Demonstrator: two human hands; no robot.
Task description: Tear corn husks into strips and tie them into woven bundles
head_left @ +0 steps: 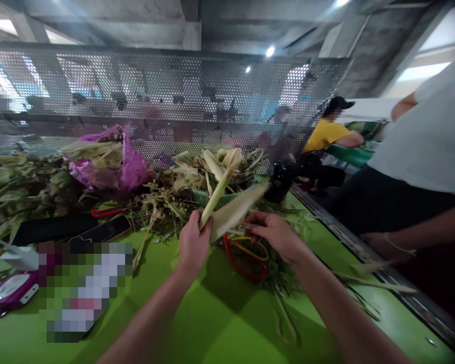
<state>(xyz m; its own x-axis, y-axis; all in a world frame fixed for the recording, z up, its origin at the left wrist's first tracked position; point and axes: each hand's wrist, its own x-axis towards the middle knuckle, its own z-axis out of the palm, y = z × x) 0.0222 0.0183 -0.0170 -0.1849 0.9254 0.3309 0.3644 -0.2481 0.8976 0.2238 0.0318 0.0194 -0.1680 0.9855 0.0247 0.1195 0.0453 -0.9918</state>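
My left hand (195,242) is closed around the lower end of a pale green corn husk (217,197), rolled narrow and pointing up. A wide, flat husk strip (237,210) fans out to the right from the same hand, its far end blurred. My right hand (271,232) is just below that strip with its fingers curled together; whatever is between the fingertips is too small to make out. Under the right hand lie red-handled scissors (246,265), partly covered, and a yellow loop (256,245) beside green scraps.
Behind my hands stands a green basket (202,197) of husks. A pink plastic bag (134,164), dried plant heaps (26,187), a phone (100,232), a red cutter (108,211) and a purple power strip (13,290) lie leftward. A person (420,131) stands close at right.
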